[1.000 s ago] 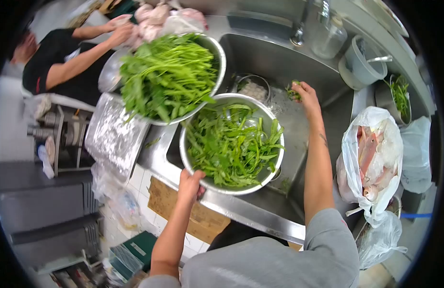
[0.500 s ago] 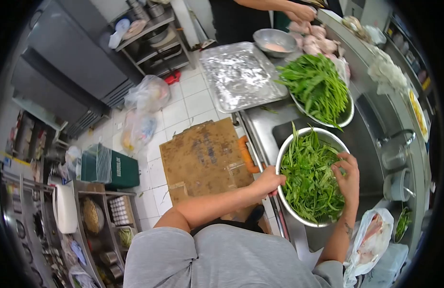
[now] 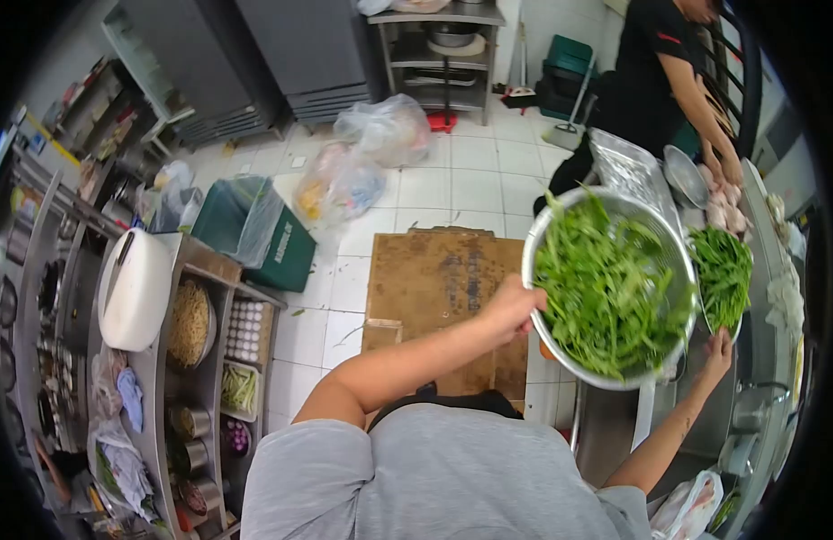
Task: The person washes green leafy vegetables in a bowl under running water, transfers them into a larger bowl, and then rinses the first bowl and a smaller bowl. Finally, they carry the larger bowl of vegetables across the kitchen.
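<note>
My left hand is closed on the left rim of a round metal bowl, its inner wall dotted like a colander's. Loose leafy greens fill the bowl, which is lifted and tilted above the sink edge. Farther right, a second metal bowl carries a heap of long-stemmed greens. My right hand reaches to its near edge, with the fingers closed at the rim below the stem ends. Its exact grip is small and partly hidden.
A co-worker in black handles raw poultry at the counter's far end. A foil-lined tray lies beyond the raised bowl. Cardboard covers the floor, with a green bin and plastic bags to the left.
My left hand has raised the bowl of loose greens out of the sink area. My right hand has left those greens and moved to the second bowl. The view has turned left.
</note>
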`<state>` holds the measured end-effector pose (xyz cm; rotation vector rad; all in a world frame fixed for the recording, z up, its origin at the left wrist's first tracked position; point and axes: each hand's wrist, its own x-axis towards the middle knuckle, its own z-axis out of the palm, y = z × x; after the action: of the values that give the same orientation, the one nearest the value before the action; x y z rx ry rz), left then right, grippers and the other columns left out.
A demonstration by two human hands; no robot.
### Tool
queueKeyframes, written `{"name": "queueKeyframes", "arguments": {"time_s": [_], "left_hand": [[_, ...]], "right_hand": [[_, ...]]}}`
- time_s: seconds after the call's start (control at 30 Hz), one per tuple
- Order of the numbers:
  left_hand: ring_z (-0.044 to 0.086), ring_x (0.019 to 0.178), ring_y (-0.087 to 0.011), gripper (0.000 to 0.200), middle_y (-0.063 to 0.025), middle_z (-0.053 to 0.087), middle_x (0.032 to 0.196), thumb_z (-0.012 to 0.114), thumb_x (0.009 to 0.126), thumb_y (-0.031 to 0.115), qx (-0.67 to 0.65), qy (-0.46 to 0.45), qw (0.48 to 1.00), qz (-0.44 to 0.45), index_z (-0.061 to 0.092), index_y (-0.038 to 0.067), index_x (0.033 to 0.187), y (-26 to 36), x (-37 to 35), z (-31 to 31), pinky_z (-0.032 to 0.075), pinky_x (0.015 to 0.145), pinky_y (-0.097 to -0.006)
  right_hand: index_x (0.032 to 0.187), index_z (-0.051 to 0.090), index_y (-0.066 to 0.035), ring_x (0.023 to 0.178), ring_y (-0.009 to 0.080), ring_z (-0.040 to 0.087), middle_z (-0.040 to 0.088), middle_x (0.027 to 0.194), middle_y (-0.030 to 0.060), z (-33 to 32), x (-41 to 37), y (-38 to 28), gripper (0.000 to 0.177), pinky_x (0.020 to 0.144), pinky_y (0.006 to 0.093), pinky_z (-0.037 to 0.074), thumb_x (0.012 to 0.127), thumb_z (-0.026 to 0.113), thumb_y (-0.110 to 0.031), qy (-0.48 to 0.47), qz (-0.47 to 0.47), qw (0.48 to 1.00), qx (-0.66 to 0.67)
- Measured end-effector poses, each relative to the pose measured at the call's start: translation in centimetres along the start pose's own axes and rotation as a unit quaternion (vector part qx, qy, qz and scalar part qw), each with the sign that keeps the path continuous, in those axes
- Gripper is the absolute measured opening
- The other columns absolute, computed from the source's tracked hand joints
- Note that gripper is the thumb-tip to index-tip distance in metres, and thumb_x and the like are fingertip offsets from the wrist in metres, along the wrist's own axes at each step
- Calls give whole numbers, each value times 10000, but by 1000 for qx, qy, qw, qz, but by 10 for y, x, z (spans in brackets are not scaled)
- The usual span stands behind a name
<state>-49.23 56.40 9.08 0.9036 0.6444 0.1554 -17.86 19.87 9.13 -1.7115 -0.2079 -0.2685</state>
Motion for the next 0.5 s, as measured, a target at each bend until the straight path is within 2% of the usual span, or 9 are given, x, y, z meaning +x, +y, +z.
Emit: {"name": "queueKeyframes", "arguments": {"time_s": [0.03, 0.13, 0.23, 0.27, 0.3, 0.37, 0.43, 0.47, 0.5], "left_hand": [[381, 291, -122, 58, -57, 457, 475, 523, 725, -1, -15, 27, 1000, 2, 513, -53, 747, 13, -2, -26, 285, 248, -273], [392, 310, -127, 52, -72, 482, 523, 528, 721, -16, -57, 141, 986, 68, 511, -50, 756, 51, -5, -103, 274, 260, -266], [385, 321, -127, 50, -83, 491, 562, 530, 718, -20, -96, 236, 961, 110, 505, -48, 750, 79, 2, -196, 262, 277, -269], [381, 325, -127, 36, -80, 482, 564, 526, 722, -21, -98, 272, 949, 130, 499, -41, 736, 93, -3, -224, 263, 281, -271], [377, 330, -128, 32, -76, 474, 565, 523, 727, -22, -98, 307, 935, 150, 494, -35, 721, 109, -8, -252, 265, 286, -273], [376, 335, -125, 54, -63, 452, 552, 518, 733, -26, -67, 372, 910, 170, 481, -21, 695, 137, -17, -318, 268, 293, -275], [401, 326, -132, 86, -57, 444, 519, 529, 731, -13, -69, 436, 876, 196, 467, -35, 676, 173, -39, -374, 307, 284, -273], [403, 325, -134, 96, -56, 444, 517, 535, 729, -7, -54, 476, 853, 208, 461, -29, 672, 193, -52, -402, 312, 285, -272], [405, 323, -135, 106, -56, 443, 514, 541, 726, -2, -38, 514, 828, 219, 456, -24, 668, 212, -67, -428, 316, 285, -270]], "right_hand": [[784, 588, -27, 679, 85, 490, 549, 741, 7, 4, 0, 22, 216, 599, 222, 372, 872, 603, -224, 6, 42, 999, 1], [597, 467, -73, 520, 74, 378, 423, 548, -31, 60, -28, 33, 391, 491, 219, 290, 869, 600, -320, 72, -38, 993, -90], [575, 478, -54, 507, 82, 366, 412, 519, -14, 111, -39, 36, 469, 469, 240, 287, 872, 569, -404, 55, 89, 989, -108], [588, 488, -19, 480, 107, 366, 424, 492, 12, 129, -35, 46, 515, 469, 283, 311, 882, 534, -439, 62, 42, 989, -129], [609, 500, 15, 504, 142, 405, 449, 514, 28, 148, -42, 27, 530, 500, 315, 349, 883, 531, -437, 63, 0, 966, -249], [682, 537, 22, 554, 173, 449, 497, 582, 52, 169, -19, 45, 482, 562, 316, 403, 884, 537, -416, 84, -128, 948, -280], [783, 569, 18, 645, 185, 508, 554, 707, 74, 206, -5, 30, 420, 641, 315, 437, 880, 553, -390, 117, -127, 950, -261], [883, 580, 14, 721, 183, 551, 586, 810, 98, 229, -1, 20, 373, 694, 313, 451, 883, 557, -359, 112, -116, 963, -214], [895, 581, 13, 738, 182, 555, 586, 817, 97, 252, 4, 12, 365, 695, 314, 450, 884, 556, -351, 106, -117, 967, -198]]}}
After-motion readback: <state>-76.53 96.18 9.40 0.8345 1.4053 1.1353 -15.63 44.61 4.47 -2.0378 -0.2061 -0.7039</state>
